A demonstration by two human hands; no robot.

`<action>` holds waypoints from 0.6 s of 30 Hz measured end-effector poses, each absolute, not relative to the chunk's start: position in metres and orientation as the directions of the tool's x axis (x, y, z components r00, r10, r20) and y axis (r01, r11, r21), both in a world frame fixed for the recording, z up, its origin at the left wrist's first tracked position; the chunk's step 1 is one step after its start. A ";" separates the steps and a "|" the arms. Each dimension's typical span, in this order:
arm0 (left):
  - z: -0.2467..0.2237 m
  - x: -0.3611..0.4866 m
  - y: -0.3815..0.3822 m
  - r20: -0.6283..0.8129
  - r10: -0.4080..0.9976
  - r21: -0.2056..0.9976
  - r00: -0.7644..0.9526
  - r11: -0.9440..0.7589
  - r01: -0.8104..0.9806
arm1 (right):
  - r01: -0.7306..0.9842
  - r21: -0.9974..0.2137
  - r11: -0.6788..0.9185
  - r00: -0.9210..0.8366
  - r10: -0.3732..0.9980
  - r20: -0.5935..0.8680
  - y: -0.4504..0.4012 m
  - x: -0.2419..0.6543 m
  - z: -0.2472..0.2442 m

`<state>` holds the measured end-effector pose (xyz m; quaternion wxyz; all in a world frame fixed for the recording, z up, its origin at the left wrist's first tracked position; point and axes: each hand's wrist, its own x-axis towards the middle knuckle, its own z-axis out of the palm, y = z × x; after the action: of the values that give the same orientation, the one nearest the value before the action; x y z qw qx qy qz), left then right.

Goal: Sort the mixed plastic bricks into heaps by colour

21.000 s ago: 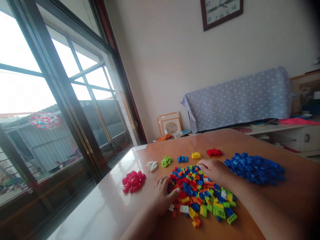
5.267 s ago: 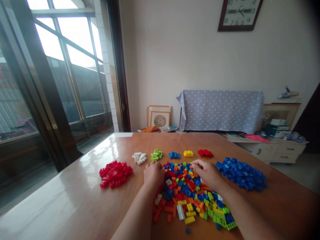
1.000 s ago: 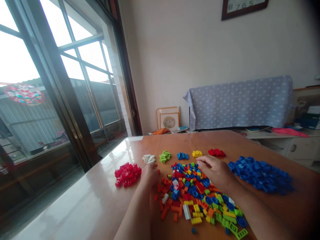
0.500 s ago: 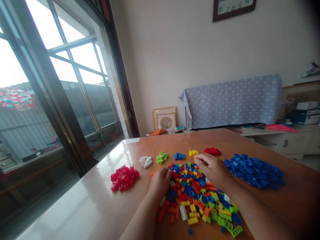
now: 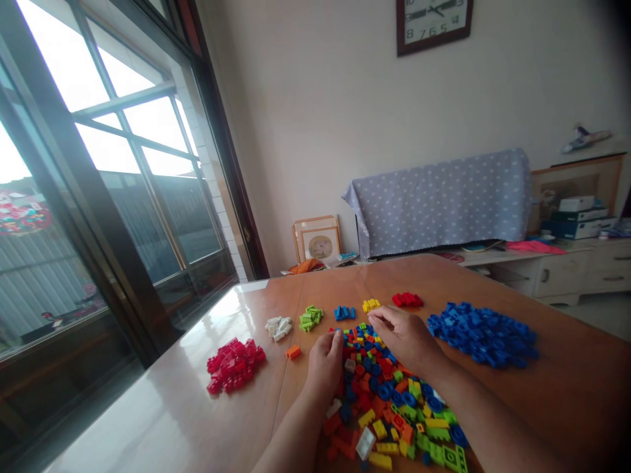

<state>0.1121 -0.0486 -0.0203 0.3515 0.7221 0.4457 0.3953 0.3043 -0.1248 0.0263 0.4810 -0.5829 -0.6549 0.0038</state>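
A large pile of mixed coloured toy building bricks [image 5: 389, 394] lies between my forearms. My left hand [image 5: 324, 361] is over the pile's left edge, fingers curled and thumb up; whatever its fingertips hold is hidden. Over the far right edge of the pile, my right hand [image 5: 401, 335] has its fingers bent together, and its grip is hidden too. Just beyond its fingertips sits a small group of yellow bricks [image 5: 371, 305]. One orange brick [image 5: 293, 353] lies alone to the left of my left hand.
Across the wooden table [image 5: 256, 420] stand sorted groups: pink-red bricks [image 5: 235, 364], white bricks [image 5: 278, 328], light green bricks [image 5: 311, 318], a few blue bricks [image 5: 344, 313], red bricks [image 5: 407, 299] and a big blue heap [image 5: 483, 335]. A glass window is at the left.
The camera view has shifted, so the whole scene sits somewhat further left. My left hand has moved right, away from the orange brick, uncovering it. My right hand stays near the yellow bricks.
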 end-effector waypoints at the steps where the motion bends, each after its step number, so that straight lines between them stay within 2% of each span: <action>1: -0.021 0.115 -0.049 0.267 0.918 0.850 0.295 -0.368 0.376 | 0.760 -0.570 0.313 0.149 0.769 0.621 -0.124 0.306 0.027; 7: -0.018 0.124 -0.049 0.254 0.895 0.851 0.366 -0.387 0.355 | 0.766 -0.589 0.256 0.196 0.780 0.594 -0.121 0.317 0.027; 14: -0.006 0.105 -0.030 0.225 0.960 0.954 0.166 -0.252 0.164 | 0.758 -0.622 0.197 0.277 0.767 0.579 -0.114 0.330 0.020; 18: -0.003 0.106 -0.017 0.145 0.975 0.950 0.169 -0.185 0.251 | 0.764 -0.614 0.200 0.270 0.764 0.585 -0.114 0.332 0.019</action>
<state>0.1059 -0.0174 -0.0034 0.4207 0.6385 0.4801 0.4300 0.3316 -0.1137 0.0188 0.4849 -0.6324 -0.6041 0.0003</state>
